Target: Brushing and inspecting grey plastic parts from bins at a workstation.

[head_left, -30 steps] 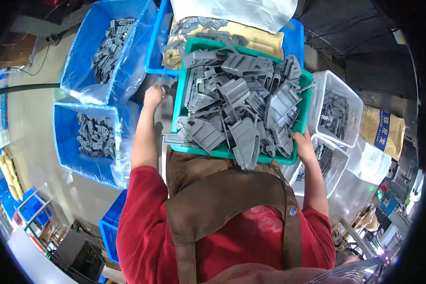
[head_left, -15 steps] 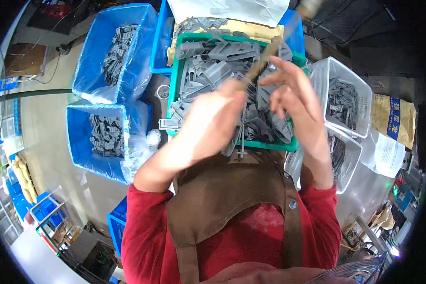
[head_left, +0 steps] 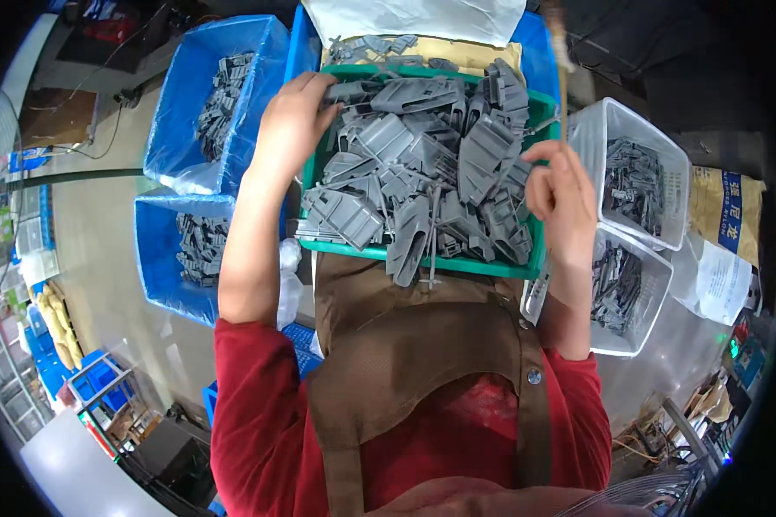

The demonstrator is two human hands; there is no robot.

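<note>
A green tray (head_left: 539, 250) in front of me is heaped with grey moulded plastic parts (head_left: 414, 155). My left hand (head_left: 289, 121) is at the tray's far left corner, thumb and fingers curled around the end of a grey plastic part (head_left: 352, 91); the fingertips are partly hidden. At the right rim is my right hand (head_left: 565, 194), its fingers bent. A thin wooden stick (head_left: 563, 108) rises from these fingers, which close on its lower end. The stick's far end is blurred against the dark background.
Two blue, plastic-lined bins (head_left: 155, 159) (head_left: 151, 258) with small grey parts stand at left. Two white baskets (head_left: 677, 185) (head_left: 642, 340) with dark parts are at right, beside a printed sack (head_left: 703, 207). Behind the tray is a blue crate (head_left: 539, 52) with paper and more parts.
My left hand has let go of the stick and moved left to the tray's far corner. The stick has swung upright and is now at my right hand, which has shifted right.
</note>
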